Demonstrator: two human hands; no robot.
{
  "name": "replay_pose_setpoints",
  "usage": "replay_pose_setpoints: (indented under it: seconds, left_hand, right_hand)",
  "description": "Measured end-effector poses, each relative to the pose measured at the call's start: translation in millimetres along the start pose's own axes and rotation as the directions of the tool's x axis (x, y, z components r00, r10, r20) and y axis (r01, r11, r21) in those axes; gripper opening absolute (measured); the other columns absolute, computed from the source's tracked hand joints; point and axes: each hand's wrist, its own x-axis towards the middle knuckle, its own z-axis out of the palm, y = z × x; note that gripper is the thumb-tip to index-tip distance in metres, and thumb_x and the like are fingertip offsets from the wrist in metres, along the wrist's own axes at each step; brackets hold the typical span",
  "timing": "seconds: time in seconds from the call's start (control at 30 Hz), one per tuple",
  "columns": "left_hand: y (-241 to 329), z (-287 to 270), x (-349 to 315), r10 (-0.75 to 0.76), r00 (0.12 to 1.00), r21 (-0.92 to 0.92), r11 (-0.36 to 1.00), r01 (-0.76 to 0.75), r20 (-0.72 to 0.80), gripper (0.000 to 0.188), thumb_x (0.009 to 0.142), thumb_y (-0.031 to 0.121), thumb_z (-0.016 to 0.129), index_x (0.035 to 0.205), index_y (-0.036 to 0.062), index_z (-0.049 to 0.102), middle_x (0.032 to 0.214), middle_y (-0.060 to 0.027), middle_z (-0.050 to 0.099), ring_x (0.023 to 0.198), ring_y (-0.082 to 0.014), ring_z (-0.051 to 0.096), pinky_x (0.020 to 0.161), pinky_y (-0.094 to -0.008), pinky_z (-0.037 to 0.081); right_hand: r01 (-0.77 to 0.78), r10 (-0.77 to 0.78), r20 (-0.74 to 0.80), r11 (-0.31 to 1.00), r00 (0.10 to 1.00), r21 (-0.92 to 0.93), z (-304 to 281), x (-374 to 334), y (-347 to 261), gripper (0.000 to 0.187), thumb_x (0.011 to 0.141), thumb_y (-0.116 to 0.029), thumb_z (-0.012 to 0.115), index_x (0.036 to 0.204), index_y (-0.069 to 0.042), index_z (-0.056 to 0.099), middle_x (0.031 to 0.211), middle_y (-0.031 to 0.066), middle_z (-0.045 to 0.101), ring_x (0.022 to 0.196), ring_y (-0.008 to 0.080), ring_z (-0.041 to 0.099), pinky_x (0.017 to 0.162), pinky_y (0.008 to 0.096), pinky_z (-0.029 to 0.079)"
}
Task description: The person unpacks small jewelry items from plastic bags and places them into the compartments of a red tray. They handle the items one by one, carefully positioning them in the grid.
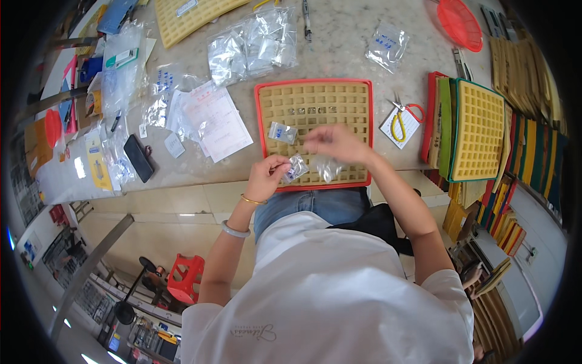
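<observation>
My left hand [267, 176] pinches a small clear zip bag [296, 168] over the near left part of a red-rimmed tray [258, 112]. What the bag contains is too small to name. My right hand [333, 144] hovers over the middle of the tray, its fingers bent and smeared by motion, so I cannot tell whether they hold anything. Below it lies another clear plastic bag [328, 168]. A small labelled bag [282, 133] rests on the tray's beige grid of square pockets. Several tiny shiny pieces [312, 111] sit in one row of pockets farther back.
Beyond the tray lie a heap of clear bags [253, 48], a pen [307, 21] and a flat bag [388, 45]. Papers [218, 124] and a phone [139, 158] are at left. Scissors [398, 126] lie on a card at right, beside stacked trays [479, 130].
</observation>
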Motion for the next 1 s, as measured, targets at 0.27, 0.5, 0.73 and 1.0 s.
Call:
replay_pose_setpoints:
  seconds: [0.27, 0.5, 0.73, 1.0]
  left_hand:
    - [28.1, 22.4, 32.5, -0.161, 0.982, -0.079, 0.985, 0.154, -0.094, 0.016, 0.085, 0.014, 0.062, 0.078, -0.0004, 0.062, 0.066, -0.0011, 0.061, 0.059, -0.0065, 0.053, 0.053, -0.023, 0.044]
    - [9.1, 45.4, 35.7, 0.095, 0.975, -0.191, 0.972, -0.135, -0.201, 0.021, 0.083, 0.012, 0.063, 0.099, 0.0006, 0.058, 0.086, -0.0078, 0.063, 0.075, -0.0144, 0.061, 0.067, -0.0275, 0.049]
    - [35.9, 32.1, 18.4, -0.091, 0.95, -0.342, 0.939, -0.017, -0.298, 0.006, 0.082, 0.007, 0.059, 0.081, 0.0005, 0.06, 0.067, -0.0035, 0.059, 0.056, -0.0105, 0.056, 0.052, -0.0271, 0.047]
    - [43.4, -6.6, 10.0, -0.21, 0.91, -0.38, 0.923, 0.063, -0.359, 0.018, 0.09, 0.014, 0.054, 0.099, 0.0004, 0.061, 0.08, -0.002, 0.061, 0.068, -0.0072, 0.055, 0.061, -0.0232, 0.048]
  right_hand:
    - [-0.04, 0.03, 0.042, 0.96, 0.999, 0.276, 6.5, -12.4, 20.1, 0.018, 0.084, -0.015, 0.062, 0.096, 0.0, 0.063, 0.084, 0.0044, 0.063, 0.08, 0.0105, 0.057, 0.073, 0.0256, 0.047]
    - [-0.087, 0.08, 0.041, 0.968, 0.996, 0.234, 8.9, -14.3, 50.1, 0.009, 0.083, -0.01, 0.062, 0.089, -0.003, 0.061, 0.082, -0.0012, 0.06, 0.073, 0.0063, 0.053, 0.063, 0.0206, 0.043]
    - [-0.041, 0.022, 0.066, 0.953, 0.998, 0.3, 8.0, -10.5, 11.4, 0.008, 0.084, -0.01, 0.062, 0.088, -0.004, 0.058, 0.072, -0.001, 0.059, 0.063, 0.0062, 0.051, 0.057, 0.02, 0.04]
    - [-0.109, 0.123, -0.193, 0.991, 0.973, 0.081, -49.3, 6.6, -22.8, 0.028, 0.091, -0.032, 0.053, 0.088, -0.007, 0.064, 0.066, -0.0029, 0.054, 0.06, 0.0032, 0.045, 0.052, 0.0206, 0.035]
